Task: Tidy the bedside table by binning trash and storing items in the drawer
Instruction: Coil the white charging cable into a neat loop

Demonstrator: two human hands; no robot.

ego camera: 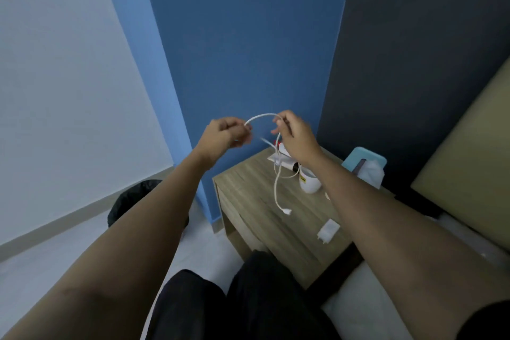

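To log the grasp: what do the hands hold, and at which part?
A white cable: the left hand and the right hand each pinch one side of its raised arc; the plug end hangs free.

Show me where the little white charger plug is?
In the head view, the white charger plug lies right of centre on the bedside table, near the dangling end of the cable.

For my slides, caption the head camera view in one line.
Left hand and right hand hold a white cable looped above the bedside table.
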